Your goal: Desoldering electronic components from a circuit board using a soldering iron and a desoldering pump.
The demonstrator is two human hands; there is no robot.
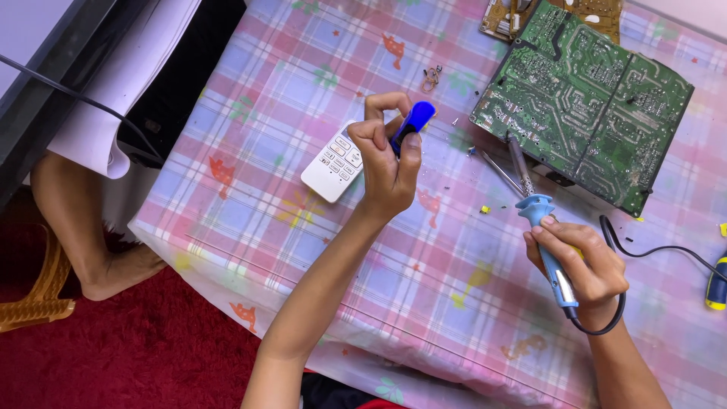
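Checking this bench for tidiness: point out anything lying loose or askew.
Small loose bits lie scattered on the checked tablecloth beside the green circuit board, which sits askew. A white remote control lies tilted nearby.

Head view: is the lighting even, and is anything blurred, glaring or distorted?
Head view: soft, even daylight with only faint shadows under the left hand holding a small blue plastic object and the right hand gripping the blue-handled soldering iron; the green circuit board is sharp, without glare; table edges bow slightly from the wide lens.
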